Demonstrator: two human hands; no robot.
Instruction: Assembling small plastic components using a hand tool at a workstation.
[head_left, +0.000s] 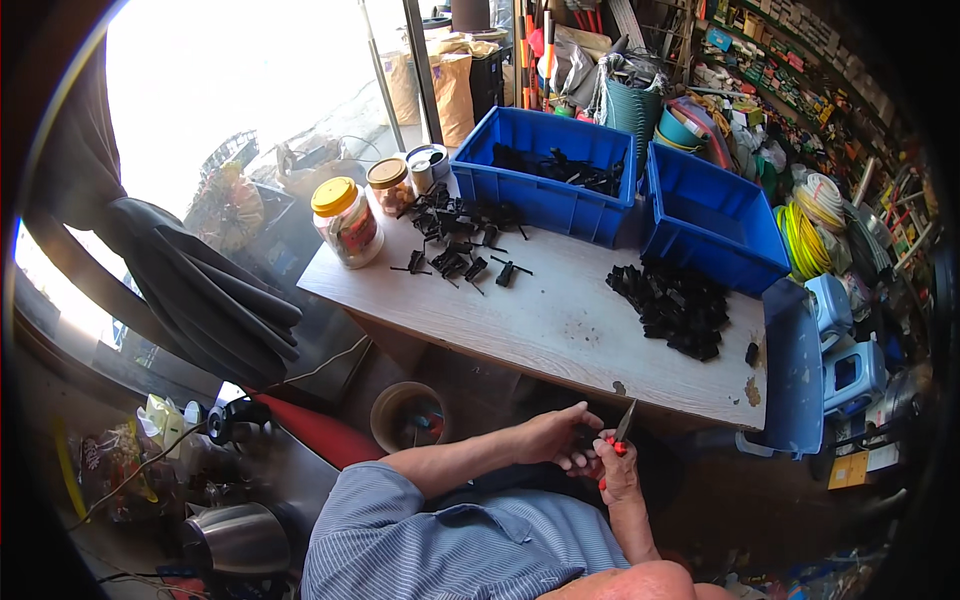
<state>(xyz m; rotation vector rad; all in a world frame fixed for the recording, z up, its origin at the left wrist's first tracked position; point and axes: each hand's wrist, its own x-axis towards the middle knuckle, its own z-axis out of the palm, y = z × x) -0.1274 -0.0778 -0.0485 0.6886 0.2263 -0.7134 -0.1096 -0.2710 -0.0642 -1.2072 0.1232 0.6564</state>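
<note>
In front of my shirt, just off the table's near edge, my two hands are close together. My right hand is closed around red-handled long-nose pliers, whose dark, tapered jaws point up and away from me. My left hand is beside it with curled fingers, around what looks like a small black plastic part; its shape is mostly hidden by the fingers. On the table, a heap of black plastic parts lies to the right. At the left lie several black parts with thin rods.
Two blue crates stand along the table's far edge, the left one partly filled with black parts. A yellow-lidded jar and a brown-lidded jar stand at the far left. A bucket is on the floor.
</note>
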